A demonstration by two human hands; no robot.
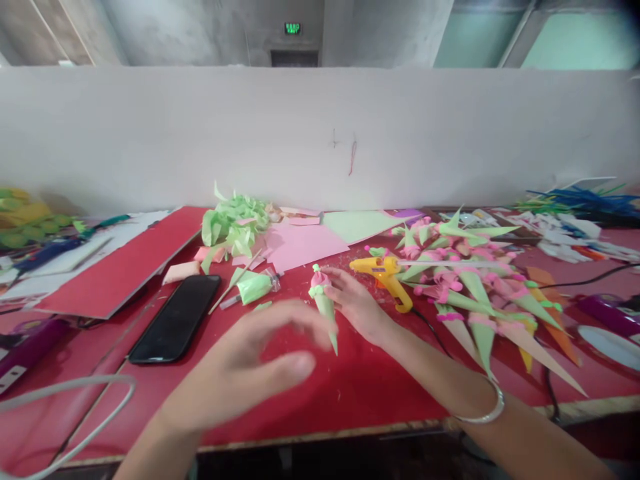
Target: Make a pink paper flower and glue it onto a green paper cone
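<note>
A small paper ice-cream cone (326, 308), pale green with a pink swirl and green ruffle on top, points downward over the red table. My right hand (357, 303), a silver bangle on its wrist, grips the cone from the right near its ruffle. My left hand (250, 367) is slightly blurred and nearer the camera. Its thumb and curved fingers are apart, and the fingertips overlap the lower part of the cone; whether they touch it I cannot tell. Just beyond my right hand lies a yellow hot glue gun (385, 275) with a clear glue stick in its back.
Several similar paper cones (475, 293) are heaped on the right. A black phone (175, 320), a wooden stick (235, 280) and a green packet (254, 287) lie left. Behind are green crepe scraps (235, 223) and pink paper (303, 245). A white cable (115, 380) loops front left.
</note>
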